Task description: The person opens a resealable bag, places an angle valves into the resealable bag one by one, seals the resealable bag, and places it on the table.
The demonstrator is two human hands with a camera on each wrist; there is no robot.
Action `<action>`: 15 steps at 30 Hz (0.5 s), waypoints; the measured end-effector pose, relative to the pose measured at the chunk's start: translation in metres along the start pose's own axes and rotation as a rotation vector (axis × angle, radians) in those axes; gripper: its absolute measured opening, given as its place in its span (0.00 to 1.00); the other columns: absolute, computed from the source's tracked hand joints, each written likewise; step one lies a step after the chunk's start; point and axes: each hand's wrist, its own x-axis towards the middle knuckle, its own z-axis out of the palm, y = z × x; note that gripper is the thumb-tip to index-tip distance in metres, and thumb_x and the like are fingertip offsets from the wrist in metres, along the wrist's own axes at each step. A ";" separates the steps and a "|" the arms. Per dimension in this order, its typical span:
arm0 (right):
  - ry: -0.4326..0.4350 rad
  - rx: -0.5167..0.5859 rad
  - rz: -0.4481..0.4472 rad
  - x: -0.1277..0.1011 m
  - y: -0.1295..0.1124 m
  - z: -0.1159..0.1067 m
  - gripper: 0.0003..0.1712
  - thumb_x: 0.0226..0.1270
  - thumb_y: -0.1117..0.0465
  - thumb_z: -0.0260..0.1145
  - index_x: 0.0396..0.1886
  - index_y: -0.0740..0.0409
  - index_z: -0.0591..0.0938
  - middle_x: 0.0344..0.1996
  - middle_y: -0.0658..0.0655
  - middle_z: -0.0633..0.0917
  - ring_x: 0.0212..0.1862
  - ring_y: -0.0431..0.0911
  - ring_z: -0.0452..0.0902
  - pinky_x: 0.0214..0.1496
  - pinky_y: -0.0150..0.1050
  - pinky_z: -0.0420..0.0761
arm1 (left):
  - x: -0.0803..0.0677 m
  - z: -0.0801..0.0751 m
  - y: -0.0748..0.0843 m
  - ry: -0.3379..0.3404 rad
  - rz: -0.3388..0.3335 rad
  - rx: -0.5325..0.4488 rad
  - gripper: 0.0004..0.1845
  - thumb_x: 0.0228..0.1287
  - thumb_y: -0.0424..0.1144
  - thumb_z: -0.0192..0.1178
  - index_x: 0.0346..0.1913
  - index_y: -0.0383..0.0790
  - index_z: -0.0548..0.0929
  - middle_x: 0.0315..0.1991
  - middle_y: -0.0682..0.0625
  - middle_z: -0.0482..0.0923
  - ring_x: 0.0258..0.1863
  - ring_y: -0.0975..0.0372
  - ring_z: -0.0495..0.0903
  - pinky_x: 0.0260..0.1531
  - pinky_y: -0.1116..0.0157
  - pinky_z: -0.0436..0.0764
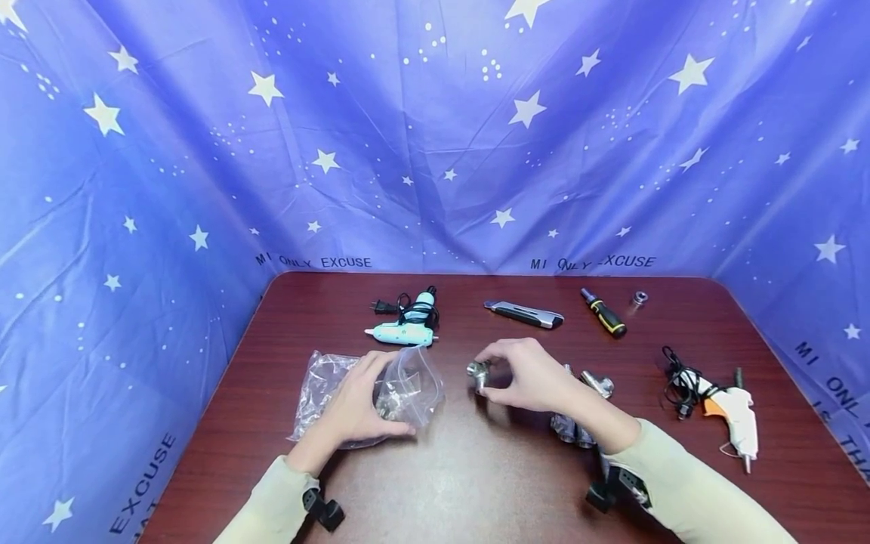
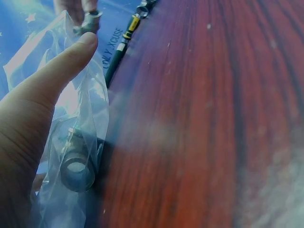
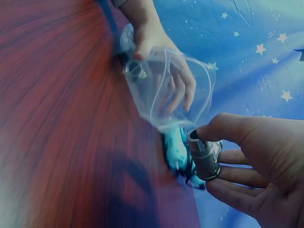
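A clear zip bag (image 1: 420, 381) lies on the left of the table with its mouth standing up toward the right. My left hand (image 1: 355, 406) holds it, thumb on the near side and fingers round the far side. Inside the bag, a round metal fitting (image 2: 77, 173) shows through the plastic. Between thumb and fingertips my right hand (image 1: 533, 375) pinches a threaded metal pipe fitting (image 3: 205, 159), a short way right of the bag's mouth and apart from it. More metal fittings (image 1: 598, 384) lie under my right forearm, partly hidden.
Along the back are a light-blue glue gun (image 1: 402, 333) with its cord wound up, a utility knife (image 1: 525, 313), a black-and-yellow screwdriver (image 1: 605, 313) and a small metal part (image 1: 639, 299). A white-and-orange glue gun (image 1: 739, 419) lies at the right. Star-printed cloth surrounds the table.
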 end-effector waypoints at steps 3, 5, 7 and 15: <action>-0.011 0.011 -0.015 0.014 -0.006 0.007 0.20 0.56 0.56 0.82 0.49 0.52 0.90 0.42 0.46 0.92 0.45 0.42 0.88 0.50 0.40 0.87 | 0.000 -0.001 0.000 0.004 0.009 0.012 0.66 0.26 0.72 0.85 0.76 0.54 0.71 0.63 0.56 0.79 0.62 0.60 0.79 0.64 0.50 0.82; -0.020 0.030 -0.028 0.023 -0.008 0.013 0.20 0.57 0.56 0.81 0.50 0.52 0.90 0.44 0.46 0.92 0.47 0.41 0.87 0.51 0.40 0.87 | 0.001 -0.001 0.000 0.001 0.014 0.013 0.67 0.26 0.72 0.85 0.77 0.54 0.71 0.63 0.56 0.78 0.63 0.60 0.79 0.65 0.50 0.82; -0.030 0.065 -0.039 0.031 -0.011 0.020 0.21 0.58 0.56 0.81 0.52 0.51 0.90 0.45 0.46 0.92 0.48 0.40 0.87 0.53 0.40 0.87 | 0.002 -0.001 0.001 -0.004 0.017 0.010 0.67 0.27 0.72 0.86 0.77 0.54 0.70 0.64 0.55 0.78 0.64 0.59 0.79 0.66 0.50 0.81; -0.136 0.252 0.021 0.051 -0.026 0.048 0.22 0.61 0.55 0.81 0.54 0.52 0.89 0.49 0.50 0.93 0.51 0.43 0.91 0.57 0.39 0.89 | 0.003 -0.002 0.002 0.003 0.031 0.003 0.67 0.27 0.70 0.86 0.77 0.52 0.70 0.65 0.53 0.78 0.65 0.57 0.78 0.66 0.47 0.81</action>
